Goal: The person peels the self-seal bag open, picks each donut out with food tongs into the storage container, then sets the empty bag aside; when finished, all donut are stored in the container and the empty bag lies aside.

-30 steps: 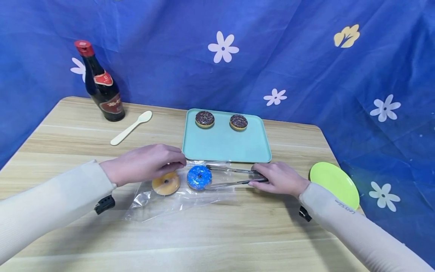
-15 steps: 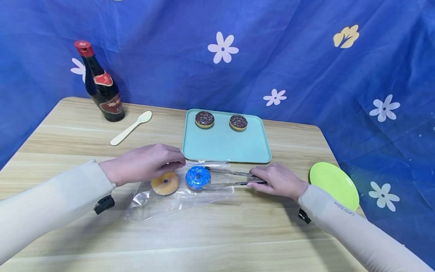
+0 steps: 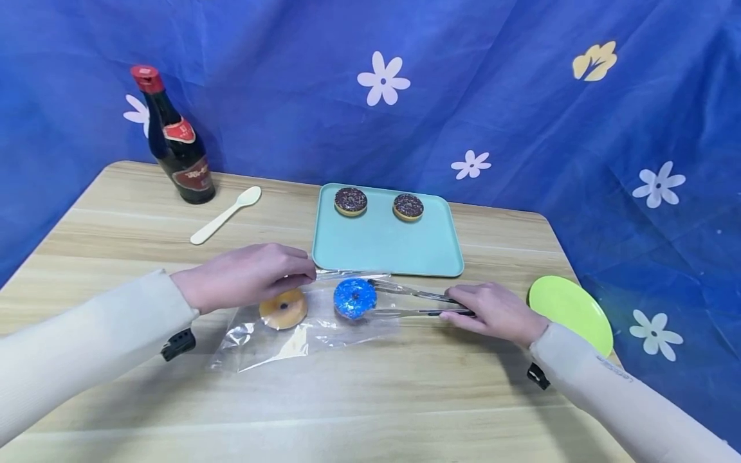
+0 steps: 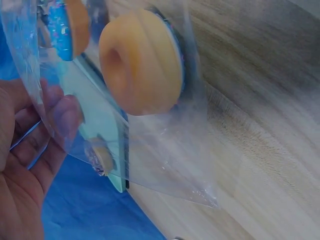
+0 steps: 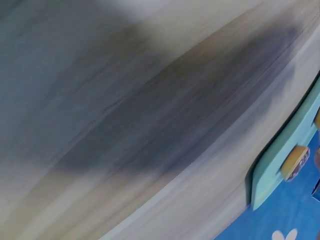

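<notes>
My left hand [image 3: 251, 276] pinches the edge of a clear plastic bag [image 3: 324, 334] lying on the table. Inside it, a plain-backed orange doughnut [image 4: 142, 62] shows close up through the film in the left wrist view. A blue-iced doughnut [image 3: 355, 299] with sprinkles lies to its right, towards the bag's right end. My right hand [image 3: 494, 315] holds metal tongs [image 3: 413, 313], whose tips reach either side of the blue doughnut's right part. Whether they press on it is hard to tell. The right wrist view shows mostly blurred tabletop.
Behind the bag is a turquoise tray [image 3: 388, 247] with two chocolate-topped doughnuts [image 3: 408, 207]. A dark red-capped bottle [image 3: 179, 154] and a cream spoon [image 3: 226, 215] stand and lie at the left. A green plate [image 3: 570, 312] sits at the right edge.
The tongs and blue doughnut shifted slightly left at first, then moved right with my right hand, widening the gap to the orange doughnut. My left hand stays about where it was.
</notes>
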Demonstrator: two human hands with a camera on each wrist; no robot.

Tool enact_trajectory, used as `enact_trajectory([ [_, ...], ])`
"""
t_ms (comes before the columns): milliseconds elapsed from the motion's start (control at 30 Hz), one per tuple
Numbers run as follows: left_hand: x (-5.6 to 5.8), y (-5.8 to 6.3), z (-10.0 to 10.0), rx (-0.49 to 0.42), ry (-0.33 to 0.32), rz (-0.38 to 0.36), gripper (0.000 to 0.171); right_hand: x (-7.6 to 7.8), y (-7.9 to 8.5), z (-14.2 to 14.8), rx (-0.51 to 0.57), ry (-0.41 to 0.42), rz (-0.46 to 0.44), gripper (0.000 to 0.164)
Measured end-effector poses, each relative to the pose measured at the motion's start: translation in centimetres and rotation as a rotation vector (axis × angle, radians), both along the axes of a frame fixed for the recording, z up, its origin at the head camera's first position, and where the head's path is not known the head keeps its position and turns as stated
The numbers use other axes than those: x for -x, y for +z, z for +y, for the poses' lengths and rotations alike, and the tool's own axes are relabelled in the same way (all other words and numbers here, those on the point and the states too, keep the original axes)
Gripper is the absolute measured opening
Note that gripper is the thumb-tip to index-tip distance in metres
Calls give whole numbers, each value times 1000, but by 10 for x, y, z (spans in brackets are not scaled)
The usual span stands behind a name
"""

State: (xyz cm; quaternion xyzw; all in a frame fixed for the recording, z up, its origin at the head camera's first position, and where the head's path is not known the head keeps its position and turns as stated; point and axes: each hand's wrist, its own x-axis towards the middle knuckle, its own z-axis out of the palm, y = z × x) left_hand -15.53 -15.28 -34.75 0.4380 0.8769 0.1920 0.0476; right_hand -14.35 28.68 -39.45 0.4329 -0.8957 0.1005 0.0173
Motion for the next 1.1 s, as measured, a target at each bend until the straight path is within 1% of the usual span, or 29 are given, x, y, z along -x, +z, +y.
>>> enact_trajectory([
  [133,1,-1,1,5,-2,1,16,-6,1,14,-11,-52,9,21],
  [300,1,-1,-1,-1,2,10,18,-13,2,28,-22,-95,20,20],
  [500,1,-2,-2,-3,4,20,18,-20,10,46,38,-162,102,23],
  [667,1,-2,-4,-4,0,39,20,-24,16,59,47,-213,110,22],
  [800,1,-2,-5,-6,-3,43,20,-23,18,68,35,-254,138,22],
  [933,0,-2,-6,-7,-4,47,20,-20,19,73,27,-294,158,22],
  [1100,0,-1,-6,-11,-2,34,18,-9,23,72,18,-367,108,21],
])
